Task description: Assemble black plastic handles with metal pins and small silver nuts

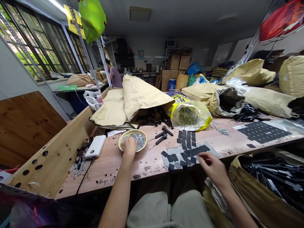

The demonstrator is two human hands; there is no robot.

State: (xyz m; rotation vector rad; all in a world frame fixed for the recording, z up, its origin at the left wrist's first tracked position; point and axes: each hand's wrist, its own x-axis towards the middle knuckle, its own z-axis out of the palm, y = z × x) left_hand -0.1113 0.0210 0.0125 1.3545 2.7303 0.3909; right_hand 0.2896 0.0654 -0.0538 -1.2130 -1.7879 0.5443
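My left hand (129, 146) reaches into a shallow yellow bowl (123, 138) filled with small silvery metal bits; its fingers curl down into them, and what they pinch is hidden. My right hand (212, 167) hovers at the near edge of a grey sheet (213, 152) covered with black rectangular pads (187, 148), fingers bent and pinched at the sheet's edge. Two black-handled screw pieces (161, 138) lie between bowl and sheet.
A white power bank (95, 146) and loose nails (79, 166) lie at the left. Brown paper sacks (137, 95), a bag of long nails (190, 117) and another pad sheet (262, 131) crowd the back. A sack of black parts (273, 177) stands at my right. A person (115, 77) sits far off.
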